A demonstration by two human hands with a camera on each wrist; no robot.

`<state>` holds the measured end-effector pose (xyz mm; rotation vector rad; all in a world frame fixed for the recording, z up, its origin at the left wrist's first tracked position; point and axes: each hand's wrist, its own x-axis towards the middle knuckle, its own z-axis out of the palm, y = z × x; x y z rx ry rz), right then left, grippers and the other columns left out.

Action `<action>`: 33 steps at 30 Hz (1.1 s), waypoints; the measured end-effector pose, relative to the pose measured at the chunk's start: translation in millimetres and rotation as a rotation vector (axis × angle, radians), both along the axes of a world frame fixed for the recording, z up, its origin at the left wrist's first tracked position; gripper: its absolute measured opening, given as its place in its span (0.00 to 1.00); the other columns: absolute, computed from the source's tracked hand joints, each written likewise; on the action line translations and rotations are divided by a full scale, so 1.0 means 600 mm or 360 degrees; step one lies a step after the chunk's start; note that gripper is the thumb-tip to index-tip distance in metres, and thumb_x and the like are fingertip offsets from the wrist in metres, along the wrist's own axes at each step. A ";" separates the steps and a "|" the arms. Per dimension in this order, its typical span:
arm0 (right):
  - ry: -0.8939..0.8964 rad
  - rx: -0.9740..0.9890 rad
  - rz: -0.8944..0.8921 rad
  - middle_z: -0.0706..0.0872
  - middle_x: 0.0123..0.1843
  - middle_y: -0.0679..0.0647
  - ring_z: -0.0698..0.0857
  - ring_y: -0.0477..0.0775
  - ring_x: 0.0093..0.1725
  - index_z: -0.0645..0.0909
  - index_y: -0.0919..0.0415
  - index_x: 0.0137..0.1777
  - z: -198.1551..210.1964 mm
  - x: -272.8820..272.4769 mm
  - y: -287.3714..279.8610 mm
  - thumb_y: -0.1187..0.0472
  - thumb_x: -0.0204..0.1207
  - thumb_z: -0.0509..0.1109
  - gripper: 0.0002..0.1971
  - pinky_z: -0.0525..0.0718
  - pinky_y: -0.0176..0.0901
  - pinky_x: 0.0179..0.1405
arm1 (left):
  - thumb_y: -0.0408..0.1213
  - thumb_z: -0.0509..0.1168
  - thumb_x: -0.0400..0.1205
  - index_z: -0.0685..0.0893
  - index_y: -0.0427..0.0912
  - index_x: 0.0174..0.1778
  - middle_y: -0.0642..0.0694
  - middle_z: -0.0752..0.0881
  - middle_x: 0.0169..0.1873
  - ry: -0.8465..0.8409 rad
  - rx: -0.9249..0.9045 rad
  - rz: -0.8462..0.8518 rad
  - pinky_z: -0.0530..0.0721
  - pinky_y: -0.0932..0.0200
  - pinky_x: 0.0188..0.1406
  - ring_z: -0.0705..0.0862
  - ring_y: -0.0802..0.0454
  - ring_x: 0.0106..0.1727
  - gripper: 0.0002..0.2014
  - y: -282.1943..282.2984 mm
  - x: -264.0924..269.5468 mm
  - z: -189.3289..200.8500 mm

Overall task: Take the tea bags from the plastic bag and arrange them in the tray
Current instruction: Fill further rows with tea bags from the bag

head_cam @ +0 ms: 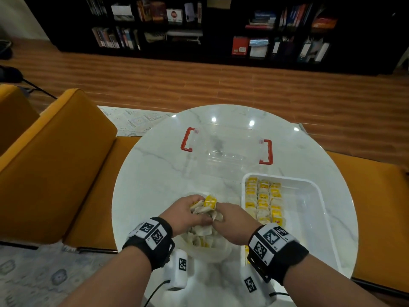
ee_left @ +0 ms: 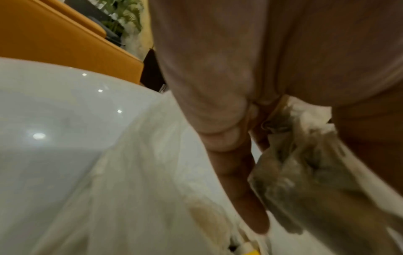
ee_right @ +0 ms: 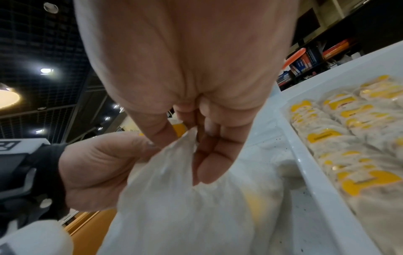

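Note:
A bunch of tea bags [head_cam: 204, 207] with yellow tags is gripped by my left hand [head_cam: 195, 206] just above the open plastic bag [head_cam: 210, 247]. In the left wrist view the curled fingers [ee_left: 244, 172] hold the brownish tea bags [ee_left: 305, 163] beside the plastic bag [ee_left: 141, 172]. My right hand [head_cam: 218, 216] meets the left one and pinches the plastic bag's edge [ee_right: 174, 155] between thumb and fingers [ee_right: 209, 155]. To the right stands the white tray [head_cam: 321, 191], with rows of tea bags [head_cam: 263, 200] filling its left part; the tray rim [ee_right: 305, 163] and its tea bags [ee_right: 348, 138] also show in the right wrist view.
A clear plastic lid with red handles [head_cam: 225, 149] lies at the back of the round white marble table [head_cam: 155, 173]. Yellow cushioned seats [head_cam: 55, 162] surround the table on the left and right. A dark bookshelf [head_cam: 221, 29] stands beyond the wooden floor.

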<state>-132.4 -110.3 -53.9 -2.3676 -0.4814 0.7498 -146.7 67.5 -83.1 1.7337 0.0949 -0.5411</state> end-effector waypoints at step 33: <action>-0.0119 0.0904 -0.0433 0.83 0.34 0.43 0.78 0.44 0.35 0.83 0.47 0.42 0.046 0.029 0.004 0.59 0.80 0.70 0.06 0.80 0.46 0.42 | 0.22 0.71 0.63 0.81 0.35 0.41 0.37 0.83 0.32 0.0206 -0.0941 0.0761 0.82 0.56 0.24 0.82 0.44 0.28 0.13 -0.014 -0.026 -0.001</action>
